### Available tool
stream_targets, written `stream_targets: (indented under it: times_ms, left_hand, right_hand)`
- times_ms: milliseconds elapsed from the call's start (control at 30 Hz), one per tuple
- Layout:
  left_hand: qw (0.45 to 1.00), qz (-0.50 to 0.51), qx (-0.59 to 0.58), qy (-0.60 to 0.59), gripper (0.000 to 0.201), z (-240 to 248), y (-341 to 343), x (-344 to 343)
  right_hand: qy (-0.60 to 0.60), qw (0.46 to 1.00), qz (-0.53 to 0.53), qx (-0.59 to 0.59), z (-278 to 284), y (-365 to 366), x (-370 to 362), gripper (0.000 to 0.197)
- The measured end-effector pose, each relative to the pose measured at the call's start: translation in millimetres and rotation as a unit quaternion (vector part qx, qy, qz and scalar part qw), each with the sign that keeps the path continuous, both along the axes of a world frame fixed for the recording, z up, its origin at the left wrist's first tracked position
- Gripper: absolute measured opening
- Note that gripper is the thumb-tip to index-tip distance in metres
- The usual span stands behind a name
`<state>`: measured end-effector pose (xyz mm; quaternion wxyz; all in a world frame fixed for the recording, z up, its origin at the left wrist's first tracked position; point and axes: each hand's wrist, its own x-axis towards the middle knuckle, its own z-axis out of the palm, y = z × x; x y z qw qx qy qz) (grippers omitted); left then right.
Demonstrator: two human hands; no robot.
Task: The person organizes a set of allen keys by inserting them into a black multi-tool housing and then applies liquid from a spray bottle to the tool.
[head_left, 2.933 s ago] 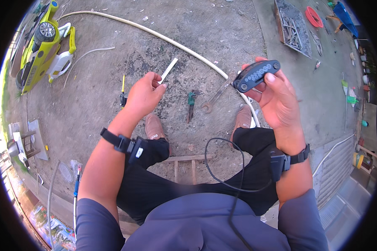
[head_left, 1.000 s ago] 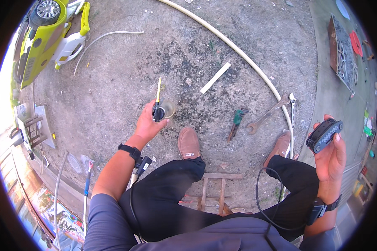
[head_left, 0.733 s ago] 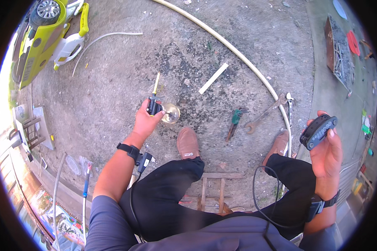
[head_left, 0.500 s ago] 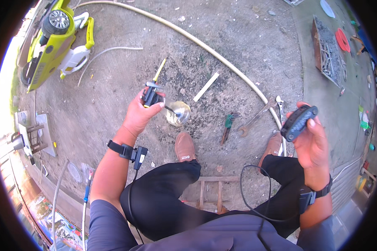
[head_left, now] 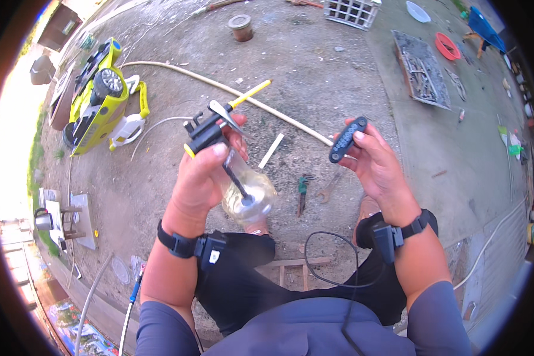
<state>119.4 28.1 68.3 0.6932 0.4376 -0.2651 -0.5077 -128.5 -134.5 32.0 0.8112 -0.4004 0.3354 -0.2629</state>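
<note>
My left hand grips the black head of an oil can, fingers wrapped round it below a silver lever. Its yellow spout points up and to the right. The rounded clear body hangs beneath the head, with pale liquid and a dark suction tube visible inside. In my right hand is a black folding multi-tool, pinched between thumb and fingers, its blades apparently folded in. The oil can and the multi-tool are held apart, above the ground.
Below lie a green-holdered hex key set, a spanner and a pale strip. A cream hose crosses the ground. A yellow-green toy car lies tipped on the left. Far right are a metal tray and a red basin.
Both hands have come up and closer together, carrying the oil can and the multi-tool. The view has tilted up, showing more ground ahead, including a can and a white crate.
</note>
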Motion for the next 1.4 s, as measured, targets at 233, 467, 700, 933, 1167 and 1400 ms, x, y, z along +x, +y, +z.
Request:
stream_targets:
  times_ms: [233,467,700,933,1167,1400]
  left_hand:
    - [0.998,-0.053,0.017,-0.021,0.067,13,6,-86]
    - [0.988,-0.120,0.066,-0.075,0.062,20,10,-109]
    - [0.975,-0.175,0.085,-0.107,0.056,13,9,-116]
    - [0.977,-0.165,0.084,-0.106,0.057,14,7,-119]
    - [0.976,-0.163,0.085,-0.114,0.057,14,10,-118]
    - [0.975,-0.160,0.098,-0.121,0.056,16,10,-117]
  right_hand:
    - [-0.044,0.999,-0.025,-0.012,6,-7,-27,0.039]
    - [-0.025,0.998,-0.054,-0.032,8,-14,-47,0.031]
    - [-0.012,0.996,-0.066,-0.050,7,-20,-56,0.030]
    - [-0.004,0.996,-0.072,-0.058,7,-21,-55,0.032]
    - [-0.018,0.997,-0.062,-0.047,9,-18,-52,0.043]
    - [-0.005,0.996,-0.064,-0.054,5,-15,-48,0.036]
